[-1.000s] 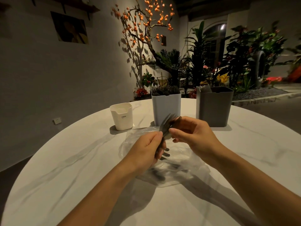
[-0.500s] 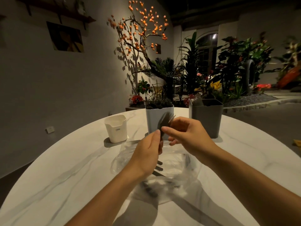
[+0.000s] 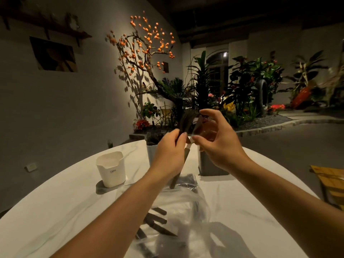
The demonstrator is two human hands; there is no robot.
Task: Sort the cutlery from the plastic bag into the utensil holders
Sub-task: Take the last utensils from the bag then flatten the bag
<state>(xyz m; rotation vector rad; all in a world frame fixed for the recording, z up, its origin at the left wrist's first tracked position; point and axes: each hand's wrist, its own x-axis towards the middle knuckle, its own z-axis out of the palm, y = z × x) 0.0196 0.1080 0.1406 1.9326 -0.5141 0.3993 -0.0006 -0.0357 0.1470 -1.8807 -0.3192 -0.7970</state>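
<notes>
My left hand (image 3: 167, 153) grips a bundle of dark cutlery (image 3: 186, 121), raised above the table, with fork tines fanned out at the top and handles sticking out below my palm. My right hand (image 3: 217, 144) pinches one slim piece (image 3: 197, 127) at the bundle's right side between thumb and index finger. The clear plastic bag (image 3: 188, 203) lies crumpled on the table under my forearms, with several dark pieces (image 3: 158, 218) in it. Three holders stand behind: a white one (image 3: 111, 168), a pale one (image 3: 151, 155) holding forks, and a dark grey one (image 3: 210, 167), mostly hidden by my right hand.
The round white marble table (image 3: 55, 211) fills the lower view, its far edge just behind the holders. A yellow-brown object (image 3: 331, 181) lies off the table's right edge. Plants and a lit tree stand beyond.
Both hands have lifted the cutlery bundle from just above the bag to above the holders. My right hand has shifted to pinching a single piece at the bundle's side.
</notes>
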